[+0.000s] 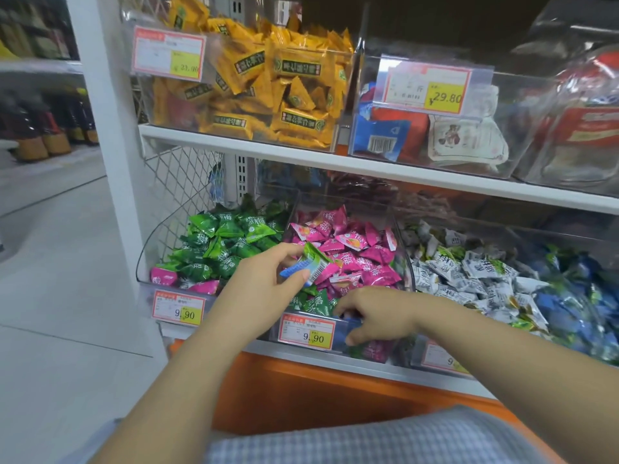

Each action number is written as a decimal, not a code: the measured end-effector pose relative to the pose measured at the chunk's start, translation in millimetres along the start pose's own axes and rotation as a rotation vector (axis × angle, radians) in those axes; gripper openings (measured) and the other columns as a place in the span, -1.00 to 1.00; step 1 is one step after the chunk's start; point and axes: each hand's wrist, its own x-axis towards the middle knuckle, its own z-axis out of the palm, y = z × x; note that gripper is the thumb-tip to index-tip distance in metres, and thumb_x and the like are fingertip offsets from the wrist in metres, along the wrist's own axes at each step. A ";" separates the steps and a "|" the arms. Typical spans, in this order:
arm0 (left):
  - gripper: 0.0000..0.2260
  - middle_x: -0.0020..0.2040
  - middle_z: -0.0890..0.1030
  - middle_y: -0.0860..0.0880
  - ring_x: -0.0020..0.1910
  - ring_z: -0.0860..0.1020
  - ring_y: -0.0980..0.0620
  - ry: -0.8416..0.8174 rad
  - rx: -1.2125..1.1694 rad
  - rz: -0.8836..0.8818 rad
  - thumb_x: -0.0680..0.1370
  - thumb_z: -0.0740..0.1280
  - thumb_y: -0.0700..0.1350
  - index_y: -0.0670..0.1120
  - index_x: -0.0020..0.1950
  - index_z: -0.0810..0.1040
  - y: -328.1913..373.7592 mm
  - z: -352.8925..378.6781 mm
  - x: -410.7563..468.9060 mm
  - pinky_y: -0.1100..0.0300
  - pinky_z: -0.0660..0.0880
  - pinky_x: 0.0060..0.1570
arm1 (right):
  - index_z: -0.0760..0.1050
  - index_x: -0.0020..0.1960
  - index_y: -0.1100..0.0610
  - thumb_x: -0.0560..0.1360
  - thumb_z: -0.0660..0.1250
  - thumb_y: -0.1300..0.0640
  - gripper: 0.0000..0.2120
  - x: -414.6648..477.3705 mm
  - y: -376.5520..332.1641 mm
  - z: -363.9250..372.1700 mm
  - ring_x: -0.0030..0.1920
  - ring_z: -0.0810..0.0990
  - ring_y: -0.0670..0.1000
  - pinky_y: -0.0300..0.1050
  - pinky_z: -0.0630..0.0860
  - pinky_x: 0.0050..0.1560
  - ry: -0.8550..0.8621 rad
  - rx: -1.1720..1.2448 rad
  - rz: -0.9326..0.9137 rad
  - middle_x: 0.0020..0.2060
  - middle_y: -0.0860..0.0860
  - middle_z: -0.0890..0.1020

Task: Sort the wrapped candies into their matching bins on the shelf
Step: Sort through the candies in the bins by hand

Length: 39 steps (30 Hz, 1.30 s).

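Left hand (268, 279) pinches 2 candies, a green candy (313, 257) and a blue candy (294, 270), over the pink bin (403, 259). The green bin (144, 285) sits at its 9 o'clock. Right hand (375, 316) grips a blue wrapper (351, 324) at the pink bin's 6 o'clock edge.

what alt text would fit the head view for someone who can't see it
A person's left hand pinches green and blue candies over a bin of pink candies, while the right hand pinches a blue candy at that bin's front. A bin of green candies sits to its left.
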 end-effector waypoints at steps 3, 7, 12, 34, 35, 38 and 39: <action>-0.65 -0.04 0.50 0.26 -0.06 0.51 0.29 -0.002 -0.002 0.000 0.57 0.30 0.00 0.07 0.35 0.44 0.3 0.0 0.7 0.46 0.37 -0.11 | 0.42 0.33 0.09 0.49 0.36 0.06 -0.57 0.5 1.6 -2.9 -0.27 0.38 -0.14 -0.28 0.30 -0.27 -0.020 0.082 -0.003 -0.22 -0.13 0.42; -0.66 -0.05 0.50 0.27 -0.09 0.51 0.32 0.002 0.000 0.003 0.57 0.29 0.00 0.08 0.35 0.44 -0.5 -1.6 0.8 0.50 0.36 -0.15 | 0.48 0.21 0.06 0.51 0.35 0.15 -0.72 -0.9 2.6 -7.4 -0.15 0.46 -0.05 -0.18 0.41 -0.09 -0.062 0.207 -0.013 -0.05 -0.03 0.51; -0.66 -0.07 0.47 0.29 -0.10 0.47 0.37 0.005 0.015 0.009 0.56 0.30 0.01 0.08 0.35 0.44 -0.5 -2.0 1.7 0.56 0.33 -0.19 | 0.40 -0.01 -0.03 0.50 0.35 0.19 -0.82 -0.8 3.4 -8.5 -0.05 0.50 -0.08 -0.20 0.44 0.03 -0.075 0.257 -0.029 -0.05 -0.11 0.51; -0.64 0.02 0.47 0.16 0.02 0.47 0.18 -0.088 0.081 0.006 0.58 0.29 -0.03 0.06 0.38 0.42 -2.1 3.7 -1.6 0.28 0.39 0.05 | 0.56 0.04 0.11 0.52 0.34 0.14 -0.88 -8.0 5.8 2.5 -0.32 0.41 -0.33 -0.46 0.25 -0.26 0.100 0.191 -0.085 -0.29 -0.30 0.41; -0.64 0.01 0.47 0.16 0.02 0.47 0.18 -0.092 0.082 0.008 0.58 0.29 -0.03 0.07 0.38 0.42 -1.9 3.8 -1.7 0.29 0.39 0.04 | 0.56 0.02 0.10 0.51 0.36 0.13 -0.89 -8.3 6.3 1.5 -0.33 0.42 -0.35 -0.47 0.26 -0.28 0.101 0.201 -0.085 -0.30 -0.29 0.41; -0.65 0.01 0.48 0.15 -0.08 0.47 0.22 -0.113 0.092 0.016 0.58 0.29 -0.03 0.07 0.37 0.43 -2.5 5.1 -1.5 0.33 0.37 -0.08 | 0.57 -0.02 0.08 0.48 0.40 0.13 -0.91 -9.1 8.1 -0.5 -0.36 0.43 -0.40 -0.48 0.29 -0.30 0.106 0.233 -0.089 -0.32 -0.25 0.45; -0.65 0.02 0.49 0.15 -0.14 0.46 0.25 -0.124 0.099 0.018 0.58 0.29 -0.02 0.07 0.37 0.43 -3.2 5.7 -1.2 0.35 0.35 -0.15 | 0.57 -0.03 0.08 0.47 0.41 0.13 -0.91 -9.0 9.0 -0.3 -0.36 0.44 -0.39 -0.47 0.30 -0.29 0.107 0.246 -0.086 -0.32 -0.24 0.47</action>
